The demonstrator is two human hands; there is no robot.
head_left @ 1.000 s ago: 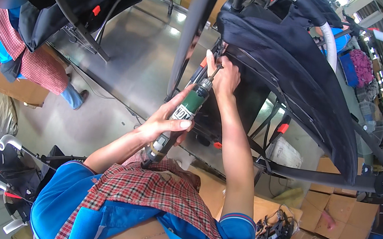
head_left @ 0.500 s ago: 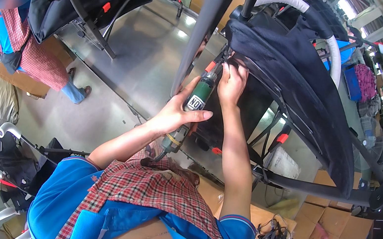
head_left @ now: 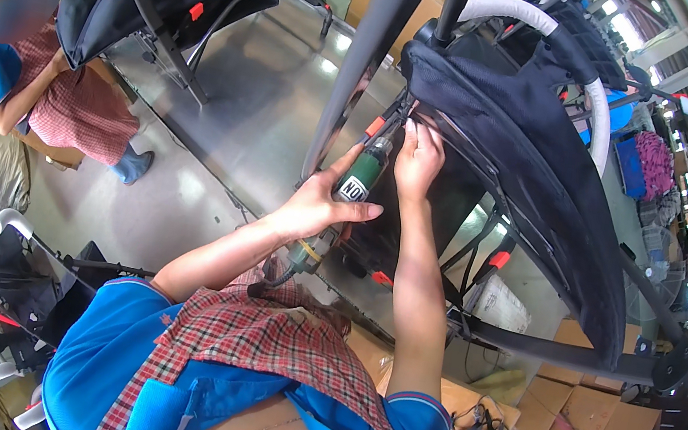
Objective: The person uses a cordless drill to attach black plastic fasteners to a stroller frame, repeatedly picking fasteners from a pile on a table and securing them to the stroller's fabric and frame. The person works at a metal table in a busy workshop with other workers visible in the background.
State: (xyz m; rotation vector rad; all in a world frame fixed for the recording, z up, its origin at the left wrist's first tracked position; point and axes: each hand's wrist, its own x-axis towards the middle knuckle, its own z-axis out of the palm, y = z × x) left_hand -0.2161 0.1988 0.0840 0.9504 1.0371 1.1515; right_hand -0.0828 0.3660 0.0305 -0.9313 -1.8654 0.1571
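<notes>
Bright metal tabletop stretches beyond the grip to its upper left, and cardboard boxes stand well to its lower right. Wrapped around the green electric screwdriver, the left hand has its thumb laid across the body, the nose pointing up and away from the palm. A second ago the thin bit showed bare, aimed past the right fingers; now the nose sits close against the black frame, just ahead of the grip beside an orange tab — the bit's end is hidden, so contact cannot be told. The right hand has shifted to the tool's right, fingers bunched at the edge of the black cloth; whether they pinch anything is unclear. Tool and fingers now seem gathered around one spot — apparently an aligned position.
</notes>
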